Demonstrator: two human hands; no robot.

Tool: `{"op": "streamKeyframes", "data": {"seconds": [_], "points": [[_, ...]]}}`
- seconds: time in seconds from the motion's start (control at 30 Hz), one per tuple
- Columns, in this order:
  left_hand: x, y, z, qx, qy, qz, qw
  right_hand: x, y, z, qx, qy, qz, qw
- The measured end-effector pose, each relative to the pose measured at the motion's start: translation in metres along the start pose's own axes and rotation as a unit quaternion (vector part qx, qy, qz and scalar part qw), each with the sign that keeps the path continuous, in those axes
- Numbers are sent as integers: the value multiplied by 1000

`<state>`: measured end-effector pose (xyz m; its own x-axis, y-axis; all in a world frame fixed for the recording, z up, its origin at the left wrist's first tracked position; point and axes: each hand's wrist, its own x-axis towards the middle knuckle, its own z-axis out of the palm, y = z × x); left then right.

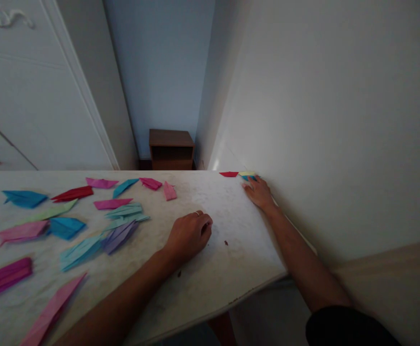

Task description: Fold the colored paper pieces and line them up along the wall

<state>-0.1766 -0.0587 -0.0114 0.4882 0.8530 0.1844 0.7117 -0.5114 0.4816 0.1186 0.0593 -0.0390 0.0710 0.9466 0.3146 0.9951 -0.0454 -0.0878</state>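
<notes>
At the far right of the table, by the wall, my right hand (260, 193) reaches out with its fingers apart. Its fingertips touch a blue and yellow folded paper piece (247, 176), partly covering it. Just left of that lies a red folded paper boat (229, 174), its tip close to the blue and yellow one. My left hand (190, 235) rests on the tabletop nearer to me, fingers curled in, a ring on one finger, with nothing visible in it. The nearest paper to it is a purple folded piece (119, 236) on its left.
Several folded papers lie scattered on the left, among them a blue one (66, 228), a magenta one (6, 278) and a pink one (56, 310). The white table (246, 254) meets a wall (325, 120) on the right. Behind stand a brown cabinet (171, 138) and white furniture (51, 105).
</notes>
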Motion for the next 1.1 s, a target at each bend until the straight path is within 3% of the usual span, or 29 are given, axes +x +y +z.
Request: {"op": "streamKeyframes", "data": {"seconds": [0.17,0.3,0.57,0.73,0.83,0.93,1.03,1.1], "points": [[0,-1,-1,-8,2,2,1000,-1,-12,-9,96,73,-35,992],[-1,-2,1,-16,11,4,1000,-12,-40,-16,261,86,-109,955],[-4,-5,-3,-23,52,-14,998,-63,-129,-34,443,-89,-173,875],[-18,-4,-22,-8,81,-49,995,-80,-157,-38,471,-149,-198,847],[-44,0,-38,-21,115,-43,992,-84,-157,-37,457,-165,-210,849],[-92,-3,-53,14,175,-60,983,-85,-152,-33,433,-168,-208,861],[-153,-15,-66,107,224,-120,961,-85,-148,-31,424,-166,-197,868],[-193,-27,-73,183,217,-183,941,-84,-148,-31,417,-168,-195,872]]}}
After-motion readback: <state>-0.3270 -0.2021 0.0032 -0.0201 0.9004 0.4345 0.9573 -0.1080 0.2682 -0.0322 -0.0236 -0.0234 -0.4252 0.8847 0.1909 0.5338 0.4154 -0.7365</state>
